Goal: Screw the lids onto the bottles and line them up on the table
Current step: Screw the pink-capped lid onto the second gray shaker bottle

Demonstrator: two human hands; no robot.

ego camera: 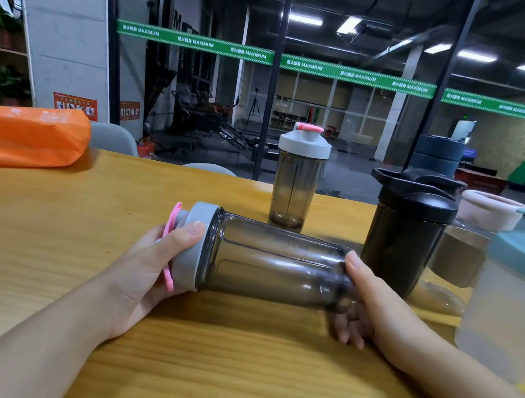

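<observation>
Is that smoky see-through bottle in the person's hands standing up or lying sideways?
Sideways. The smoky transparent bottle lies level above the wooden table, its grey lid held by the left hand, its base by the right hand.

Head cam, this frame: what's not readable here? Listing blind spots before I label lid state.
- Thread seating of the grey lid on the held bottle: covered by the left hand.
- Held bottle's base: wrapped by the right hand, slightly blurred.
- Teal-lidded bottle: cut off by the right edge.
- Pink-lidded jar: partly hidden behind the black bottle and the teal-lidded one.
- Dark blue container: lower part hidden behind the black bottle.
</observation>
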